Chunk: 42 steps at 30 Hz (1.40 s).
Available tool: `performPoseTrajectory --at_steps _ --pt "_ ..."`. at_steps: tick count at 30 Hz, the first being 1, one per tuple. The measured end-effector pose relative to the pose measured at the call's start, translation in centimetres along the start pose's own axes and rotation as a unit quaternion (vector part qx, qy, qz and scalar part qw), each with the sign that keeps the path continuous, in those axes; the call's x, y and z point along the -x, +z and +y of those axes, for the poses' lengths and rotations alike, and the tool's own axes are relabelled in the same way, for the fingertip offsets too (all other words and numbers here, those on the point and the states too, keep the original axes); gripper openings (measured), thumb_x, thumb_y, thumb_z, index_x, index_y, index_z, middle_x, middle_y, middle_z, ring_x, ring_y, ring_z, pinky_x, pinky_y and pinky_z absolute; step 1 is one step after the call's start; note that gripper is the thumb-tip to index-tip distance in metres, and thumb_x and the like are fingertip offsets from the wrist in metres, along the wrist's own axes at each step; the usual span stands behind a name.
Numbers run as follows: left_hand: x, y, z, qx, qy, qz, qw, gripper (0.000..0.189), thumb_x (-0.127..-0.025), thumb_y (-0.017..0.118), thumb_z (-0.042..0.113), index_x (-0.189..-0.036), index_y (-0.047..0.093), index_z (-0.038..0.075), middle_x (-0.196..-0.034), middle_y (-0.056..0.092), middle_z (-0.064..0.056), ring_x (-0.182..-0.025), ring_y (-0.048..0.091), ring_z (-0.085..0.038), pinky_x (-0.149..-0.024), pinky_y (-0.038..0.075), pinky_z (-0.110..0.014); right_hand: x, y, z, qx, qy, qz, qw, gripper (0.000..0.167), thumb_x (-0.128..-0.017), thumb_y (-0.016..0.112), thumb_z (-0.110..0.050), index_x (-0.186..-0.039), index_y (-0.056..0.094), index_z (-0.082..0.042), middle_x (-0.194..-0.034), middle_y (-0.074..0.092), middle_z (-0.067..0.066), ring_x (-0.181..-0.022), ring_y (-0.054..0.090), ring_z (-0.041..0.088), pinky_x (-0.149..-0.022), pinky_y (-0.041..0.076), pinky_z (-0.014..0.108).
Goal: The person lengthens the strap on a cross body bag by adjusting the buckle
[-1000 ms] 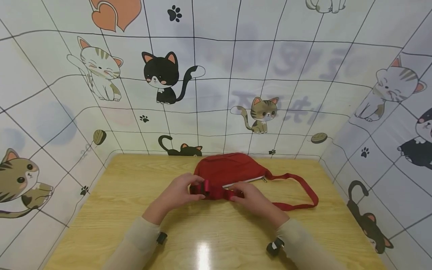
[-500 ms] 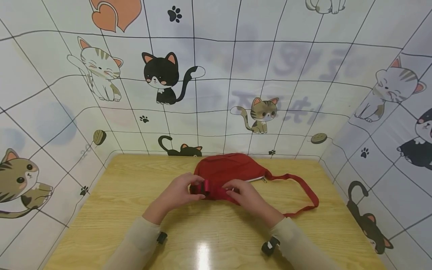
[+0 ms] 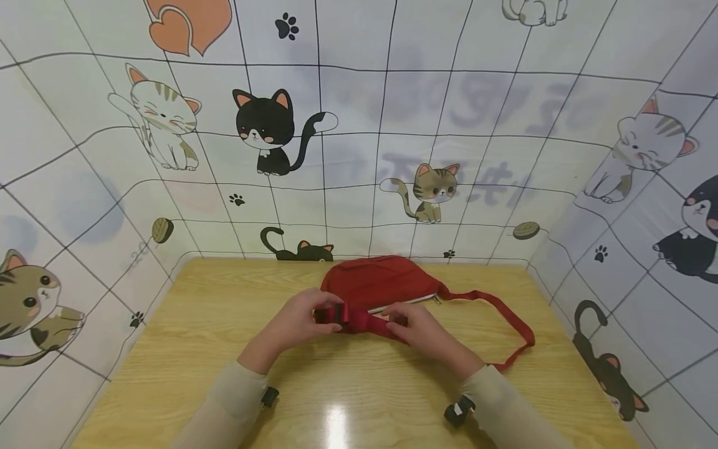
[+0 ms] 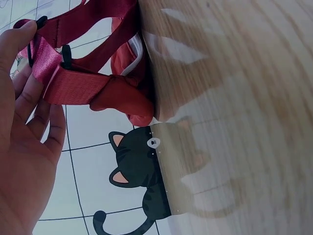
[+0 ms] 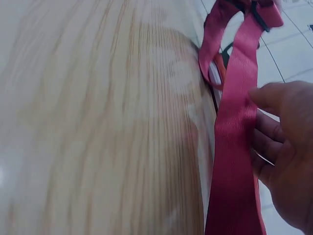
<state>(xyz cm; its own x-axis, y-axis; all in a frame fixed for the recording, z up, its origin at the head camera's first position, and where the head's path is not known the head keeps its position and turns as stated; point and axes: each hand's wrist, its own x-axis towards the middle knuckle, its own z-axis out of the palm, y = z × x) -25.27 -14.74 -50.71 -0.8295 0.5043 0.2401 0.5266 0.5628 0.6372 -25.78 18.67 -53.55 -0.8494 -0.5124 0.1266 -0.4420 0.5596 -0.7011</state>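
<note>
A red waist bag (image 3: 381, 280) lies at the back middle of the wooden table, its white zip facing the front. My left hand (image 3: 300, 321) pinches the folded strap by its black slider buckle (image 4: 66, 56), thumb on top and fingers below in the left wrist view. To the right, my right hand (image 3: 423, 330) holds a flat run of the red strap (image 5: 237, 117) between thumb and fingers. The strap stretches between the two hands in front of the bag. Part of the buckle is hidden behind the left fingers.
A loose loop of strap (image 3: 513, 324) curves over the right side of the table (image 3: 224, 287). Cat-patterned sheeting (image 3: 359, 149) rises behind the table and on both sides. Small black wrist cameras (image 3: 460, 411) sit at both cuffs.
My right hand first slid left along the strap, then moved back right with strap in its fingers. The loose loop's lower end shifted right and towards the front. My left hand stayed put.
</note>
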Motion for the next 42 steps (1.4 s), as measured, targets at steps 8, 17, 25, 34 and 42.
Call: performPoseTrajectory --at_steps 8,17,25,34,42 --pt "0.0 0.1 -0.1 0.014 0.007 -0.003 0.9999 0.043 -0.09 0.095 0.022 -0.129 0.077 0.019 -0.109 0.07 0.011 -0.099 0.065 -0.012 -0.085 0.062 -0.045 -2.1 2.0 -2.6 -0.063 -0.012 -0.016 0.9978 0.025 -0.108 0.075 -0.017 -0.133 0.073 -0.021 -0.121 0.076 -0.008 -0.112 0.071 0.014 -0.099 0.058 0.037" --pt "0.1 0.2 -0.2 -0.004 0.019 0.004 0.9998 0.043 -0.088 0.096 0.023 -0.127 0.078 0.018 -0.107 0.07 0.011 -0.096 0.065 -0.01 -0.086 0.06 -0.041 -2.4 2.4 -3.4 -0.051 -0.025 0.015 0.9983 0.027 -0.107 0.074 -0.01 -0.132 0.077 -0.022 -0.124 0.075 -0.01 -0.112 0.069 0.012 -0.097 0.058 0.035" --pt "0.2 0.1 -0.3 -0.015 0.029 0.01 0.9994 0.04 -0.087 0.097 0.023 -0.122 0.079 0.021 -0.102 0.071 0.014 -0.094 0.062 -0.009 -0.083 0.055 -0.034 -1.2 1.1 -1.5 -0.011 -0.01 0.03 0.9995 0.023 -0.107 0.075 -0.01 -0.127 0.079 -0.02 -0.121 0.076 -0.009 -0.108 0.069 0.011 -0.096 0.058 0.037" --pt "0.1 0.2 -0.4 -0.009 0.048 0.008 0.9988 0.046 -0.088 0.097 0.027 -0.131 0.079 0.024 -0.117 0.075 0.012 -0.103 0.064 -0.011 -0.089 0.058 -0.039 -1.8 1.7 -2.9 -0.042 -0.021 -0.007 0.9989 0.043 -0.103 0.082 -0.026 -0.143 0.069 -0.014 -0.128 0.073 -0.004 -0.111 0.069 0.014 -0.096 0.059 0.037" --pt "0.0 0.4 -0.3 0.032 0.024 -0.009 0.9992 0.052 -0.091 0.095 0.028 -0.137 0.072 0.023 -0.116 0.072 0.013 -0.107 0.065 -0.011 -0.094 0.058 -0.039 -3.3 3.0 -5.9 0.017 -0.07 0.005 0.9974 0.051 -0.095 0.091 -0.03 -0.139 0.066 -0.024 -0.125 0.066 -0.011 -0.111 0.064 0.011 -0.095 0.059 0.034"
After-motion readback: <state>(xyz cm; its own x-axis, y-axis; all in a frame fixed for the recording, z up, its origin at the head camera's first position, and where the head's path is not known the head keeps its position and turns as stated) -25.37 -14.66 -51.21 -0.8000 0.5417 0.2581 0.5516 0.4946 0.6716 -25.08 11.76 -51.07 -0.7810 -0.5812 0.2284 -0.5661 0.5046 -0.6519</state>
